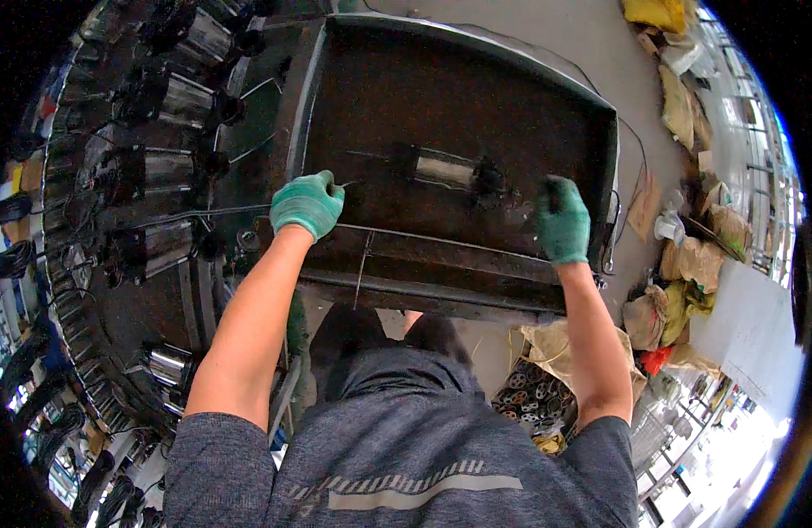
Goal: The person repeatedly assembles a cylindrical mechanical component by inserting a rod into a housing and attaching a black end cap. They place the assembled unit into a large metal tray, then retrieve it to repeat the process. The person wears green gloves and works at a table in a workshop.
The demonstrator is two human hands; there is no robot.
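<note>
A motor with a silver cylindrical body and black ends lies on its side in a dark metal tray. My left hand, in a green glove, is closed at the tray's left edge. A thin dark rod runs into this fist from the left, and a short tip shows past the thumb. To the right of the motor and apart from it, my right hand hovers over the tray. Its green glove is blackened at the curled fingers; whatever lies inside them is hidden.
Several similar motors stand in a curved row on the left, with black cable bundles beyond. A carton of small dark parts is below my right arm. Sacks line the right side. A cord trails along the floor.
</note>
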